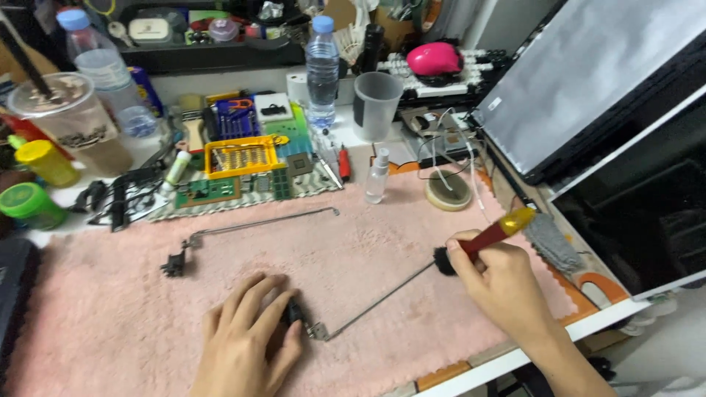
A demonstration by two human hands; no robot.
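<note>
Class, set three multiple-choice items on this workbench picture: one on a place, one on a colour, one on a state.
1. Where does the second hinge rod lie?
A. on the pink mat
B. in the yellow tray
C. on the keyboard

2. What colour is the brush handle?
A. blue
B. red with a gold end
C. green

3. How is the left hand?
A. raised, empty
B. pressed flat on a hinge end
C. gripping a bottle

Answers: 1 A, it rests on the pink mat. 2 B, seen above the right hand. 3 B, fingers cover the hinge rod end.

Grey laptop screen (588,81) far right; perhaps labelled bottle (322,66) behind.
</note>
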